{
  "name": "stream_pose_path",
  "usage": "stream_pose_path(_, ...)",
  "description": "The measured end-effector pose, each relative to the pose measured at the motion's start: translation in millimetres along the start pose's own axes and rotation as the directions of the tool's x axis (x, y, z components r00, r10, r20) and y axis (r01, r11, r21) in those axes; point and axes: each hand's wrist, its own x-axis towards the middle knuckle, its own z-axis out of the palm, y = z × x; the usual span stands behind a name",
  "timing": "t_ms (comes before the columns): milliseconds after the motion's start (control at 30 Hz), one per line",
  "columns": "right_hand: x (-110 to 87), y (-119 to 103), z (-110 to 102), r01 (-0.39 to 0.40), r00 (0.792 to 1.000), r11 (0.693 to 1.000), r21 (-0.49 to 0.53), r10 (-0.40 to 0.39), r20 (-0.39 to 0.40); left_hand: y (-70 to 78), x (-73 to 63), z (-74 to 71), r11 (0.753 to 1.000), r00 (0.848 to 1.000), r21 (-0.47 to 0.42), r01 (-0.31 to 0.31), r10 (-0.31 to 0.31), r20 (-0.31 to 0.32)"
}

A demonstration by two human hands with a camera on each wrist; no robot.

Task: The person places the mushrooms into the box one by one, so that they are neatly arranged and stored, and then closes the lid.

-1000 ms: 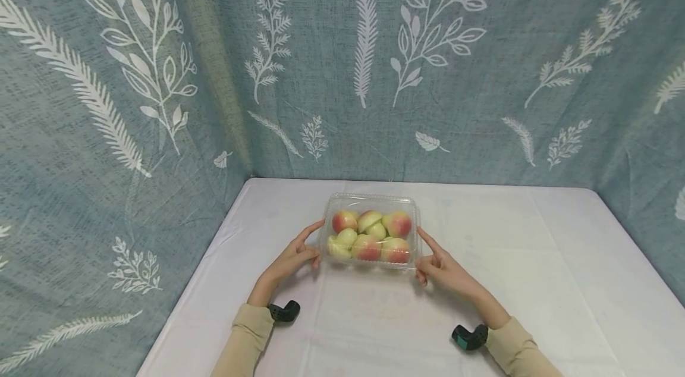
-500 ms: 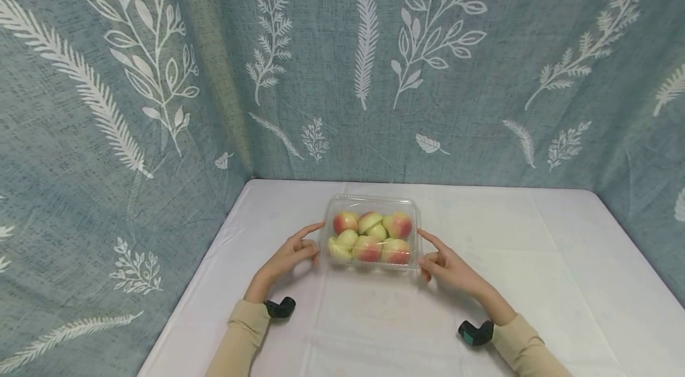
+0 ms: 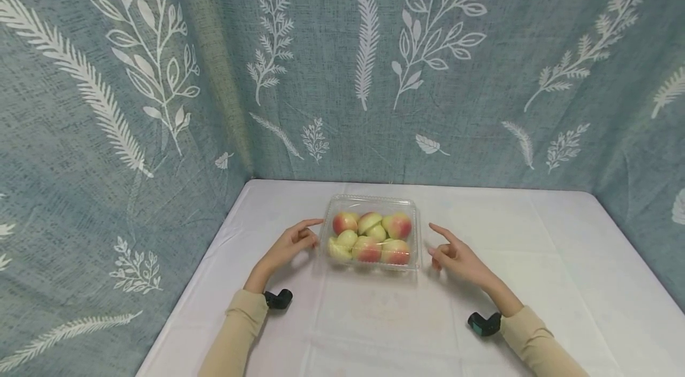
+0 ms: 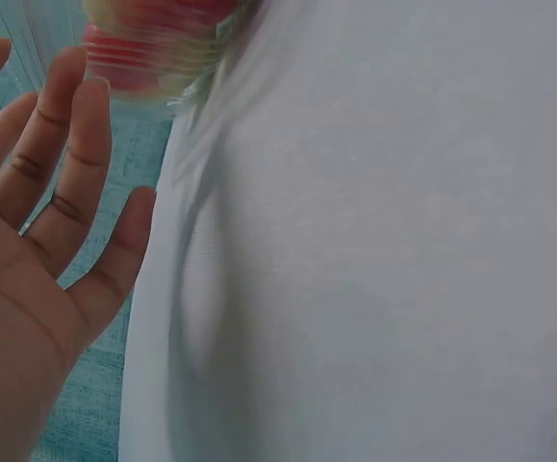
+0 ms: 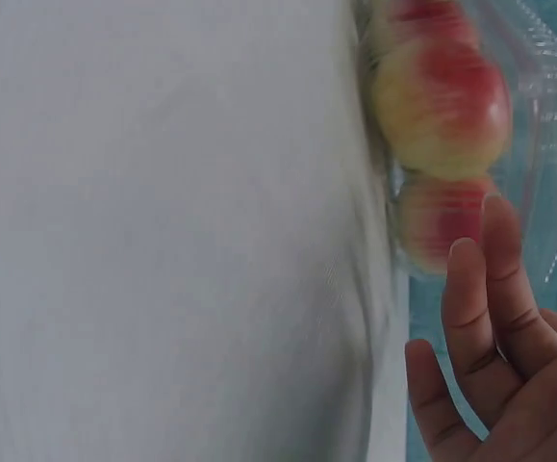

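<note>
A clear plastic clamshell box (image 3: 369, 203) with its lid down sits on the white-covered table, several red and yellow-green peach-like fruits (image 3: 367, 248) inside. My left hand (image 3: 289, 246) is at its left side, index finger stretched out with the tip right at the box's edge. A short gap separates my right hand (image 3: 457, 258) from the box's right side; its index finger points toward the box. In the left wrist view, loosely spread fingers (image 4: 86, 144) lie below the box's corner. The right wrist view has relaxed fingers (image 5: 466, 289) in front of the fruit. Neither hand holds anything.
A white cloth (image 3: 535, 282) covers the table. Blue-green curtains (image 3: 332, 68) with white leaf patterns hang behind it and along the sides. Black wrist devices (image 3: 484, 324) sit at both cuffs.
My right hand has drawn back to the right, away from the box's side. The left forearm has shifted slightly left, its fingertip staying by the edge. The box has stayed in place.
</note>
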Motion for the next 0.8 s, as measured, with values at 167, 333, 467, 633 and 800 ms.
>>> stream_pose_path(167, -4.6, -16, -8, -0.015, 0.999, 0.997, -0.082, 0.012, -0.036, 11.8, 3.9, -0.9, 0.999, 1.000, 0.039, 0.005, -0.004, -0.015)
stream_pose_path(333, -3.3, -5, -17, 0.008, 0.998, 0.989, -0.145, -0.017, -0.062, 13.2, 9.3, -3.1, 0.996, 0.998, 0.081, -0.029, 0.033, -0.052)
stream_pose_path(467, 0.8, 17, -25, 0.031, 0.995, 0.978, -0.208, -0.050, -0.082, 12.2, 12.8, -5.3, 0.994, 0.996, 0.096, -0.045, 0.053, -0.077)
stream_pose_path(633, 3.0, 27, -34, 0.008, 0.991, 0.949, -0.316, -0.049, -0.122, -6.0, 19.1, -10.5, 0.988, 0.986, 0.148, -0.036, 0.059, -0.155)
stream_pose_path(800, 4.1, 28, -39, -0.028, 0.985, 0.931, -0.363, -0.036, -0.169, -16.4, 24.5, -15.2, 0.970, 0.967, 0.242, 0.013, 0.050, -0.252)
